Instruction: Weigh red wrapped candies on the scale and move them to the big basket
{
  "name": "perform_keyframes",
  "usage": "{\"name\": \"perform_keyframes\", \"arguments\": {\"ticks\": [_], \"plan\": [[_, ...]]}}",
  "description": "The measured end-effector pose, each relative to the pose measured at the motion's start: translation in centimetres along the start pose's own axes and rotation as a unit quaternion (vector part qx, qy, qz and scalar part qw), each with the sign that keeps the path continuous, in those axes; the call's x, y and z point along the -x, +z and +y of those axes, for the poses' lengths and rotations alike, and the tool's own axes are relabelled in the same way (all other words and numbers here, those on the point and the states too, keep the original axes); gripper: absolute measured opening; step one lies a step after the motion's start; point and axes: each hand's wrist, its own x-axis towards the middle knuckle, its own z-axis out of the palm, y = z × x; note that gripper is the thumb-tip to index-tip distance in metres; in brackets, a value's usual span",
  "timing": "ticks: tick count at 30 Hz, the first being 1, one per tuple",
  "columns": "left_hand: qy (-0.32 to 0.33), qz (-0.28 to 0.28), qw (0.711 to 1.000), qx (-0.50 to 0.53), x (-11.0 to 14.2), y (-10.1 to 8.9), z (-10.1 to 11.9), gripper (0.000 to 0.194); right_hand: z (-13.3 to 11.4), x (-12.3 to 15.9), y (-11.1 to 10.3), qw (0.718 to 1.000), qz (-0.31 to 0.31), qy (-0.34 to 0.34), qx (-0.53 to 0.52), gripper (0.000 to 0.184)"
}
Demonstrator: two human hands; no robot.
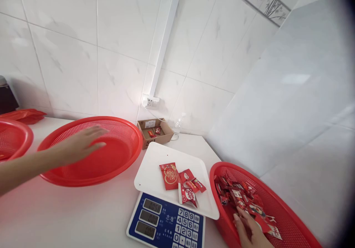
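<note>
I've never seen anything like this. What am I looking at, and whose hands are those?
There's no robot here: one camera, worn on a person's head, looks forward and down at that person's own bare hands. The left hand is open above a red plastic basket, with nothing visible in it. The right hand reaches into the right-hand basket among red packets; whether it grips one is unclear. Between them on the white tabletop stands a digital scale, its white tray bearing several similar packets. Behind are a cardboard box and a clear bottle.
</note>
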Motion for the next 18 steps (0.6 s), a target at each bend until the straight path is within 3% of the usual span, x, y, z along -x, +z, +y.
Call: {"name": "perform_keyframes", "arguments": {"ticks": [2,5,7,9,13,18], "plan": [[0.062,-0.062,0.996,0.026,-0.4,1.0,5.0,0.058,0.0,0.2,-0.2,1.0,-0.002,-0.016,0.002,0.043],[0.152,-0.144,0.976,0.058,-1.3,2.7,11.9,0.057,-0.3,0.4,-0.7,0.999,-0.015,-0.039,-0.006,0.042],[0.22,-0.191,0.954,0.071,-2.3,3.8,15.4,0.054,-0.6,0.6,-0.9,0.999,-0.022,-0.027,-0.013,0.041],[0.284,-0.224,0.929,0.077,-3.3,5.0,17.9,0.064,-1.0,0.7,-1.0,1.0,-0.019,-0.001,-0.016,0.043],[0.367,-0.257,0.891,0.07,-5.2,7.1,20.7,0.074,-1.5,0.8,-0.6,1.0,0.0,0.026,-0.012,0.048],[0.366,-0.248,0.895,0.053,-6.2,7.7,20.9,0.068,-1.9,0.8,-0.8,1.0,0.005,0.017,-0.022,0.047]]}}
